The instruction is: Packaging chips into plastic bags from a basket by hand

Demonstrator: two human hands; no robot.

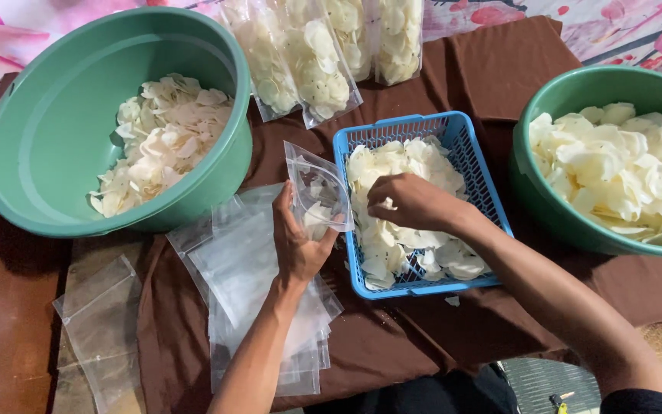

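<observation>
My left hand (297, 244) holds a clear plastic bag (317, 188) open and upright, with a few pale chips inside. Just to its right sits a blue plastic basket (475, 161) heaped with thin white chips (404, 245). My right hand (414, 202) reaches into that basket, fingers closed around some chips near the basket's left side, close to the bag's mouth.
A tilted green basin (55, 138) of chips lies at the left. Another green basin (545, 207) of larger chips stands at the right. Filled clear bags (312, 65) lie at the back. Empty plastic bags (243, 268) are piled under my left arm, more (105, 330) at the left, on a brown cloth (499, 69).
</observation>
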